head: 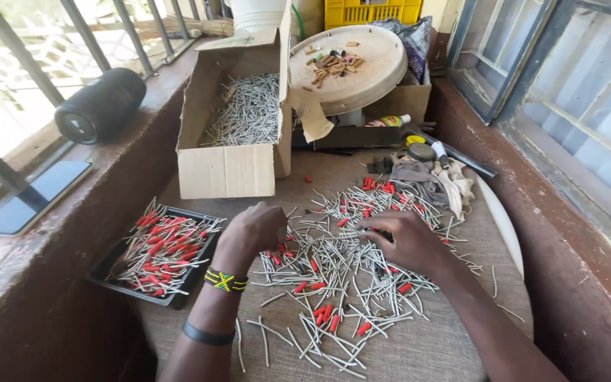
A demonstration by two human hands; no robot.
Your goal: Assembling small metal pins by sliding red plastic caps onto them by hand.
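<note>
A heap of thin grey metal pins (334, 255), mixed with small red tube pieces (325, 313), lies spread on a cloth-covered table (419, 346). My left hand (254, 228) rests on the heap's left edge with fingers curled down; what it grips is hidden. My right hand (404, 240) lies on the heap's middle, its fingertips pinching at pins. A black tray (107, 272) at the left holds several pins fitted with red tubes. A beaded band and a black band circle my left wrist.
An open cardboard box (229, 170) full of grey pins stands behind the heap. A round pale lid (376, 78) with small bits lies on another box. A black cylinder speaker (100, 105) and a phone (33, 198) rest on the left ledge. Rags and tools sit at right.
</note>
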